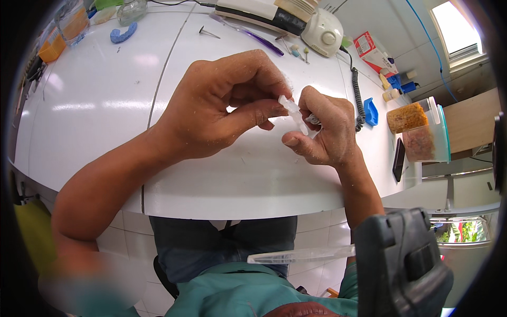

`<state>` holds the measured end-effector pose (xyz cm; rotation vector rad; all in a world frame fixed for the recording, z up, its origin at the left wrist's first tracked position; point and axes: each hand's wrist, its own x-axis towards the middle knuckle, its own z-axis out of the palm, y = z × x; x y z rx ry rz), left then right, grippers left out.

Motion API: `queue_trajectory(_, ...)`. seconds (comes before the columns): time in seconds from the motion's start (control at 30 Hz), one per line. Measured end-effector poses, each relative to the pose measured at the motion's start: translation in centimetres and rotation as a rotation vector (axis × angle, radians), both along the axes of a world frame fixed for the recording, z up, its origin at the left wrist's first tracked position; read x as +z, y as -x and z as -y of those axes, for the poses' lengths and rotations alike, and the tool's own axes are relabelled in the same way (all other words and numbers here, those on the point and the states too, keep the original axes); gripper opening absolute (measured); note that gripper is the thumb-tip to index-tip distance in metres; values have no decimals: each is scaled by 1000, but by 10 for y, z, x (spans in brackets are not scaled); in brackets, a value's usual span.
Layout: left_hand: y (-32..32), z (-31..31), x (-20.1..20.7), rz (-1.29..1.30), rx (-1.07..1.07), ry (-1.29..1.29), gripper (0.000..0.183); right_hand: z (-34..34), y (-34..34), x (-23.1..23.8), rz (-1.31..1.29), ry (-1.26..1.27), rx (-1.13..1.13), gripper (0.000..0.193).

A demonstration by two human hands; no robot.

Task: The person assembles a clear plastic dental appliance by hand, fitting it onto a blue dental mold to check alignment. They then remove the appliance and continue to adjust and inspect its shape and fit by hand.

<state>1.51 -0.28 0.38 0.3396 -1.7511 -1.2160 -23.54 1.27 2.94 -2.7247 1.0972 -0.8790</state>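
Dark device (404, 264) nearest lens. Small white piece (293, 112) pinched in left hand (222, 108) grip; slim tool clenched by right hand (325, 132) over surface (95, 105). Trimming judged underway; steady contact needed.

Worn on the head, looking steeply down and slightly forward over a white tabletop (95, 105). Close to the left hand (222, 105) and right hand (322, 129), both near the middle of the frame, forearms entering from the near edge. Fisheye wide, bending the tabletop's near rim into a curve; lap and green shirt (248, 288) at the near edge, a window (457, 26) far right. Single view, nothing shared.
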Motion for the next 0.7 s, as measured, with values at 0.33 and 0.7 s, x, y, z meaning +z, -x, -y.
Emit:
queue_trajectory(0.33, 0, -1, 1, -18, -16, 0, 20, 0, -1, 5, -30, -34, 24, 61)
queue_trajectory(0.7, 0, 0, 2, 6, -19, 6, 18, -1, -3, 5, -48, -21, 16, 62)
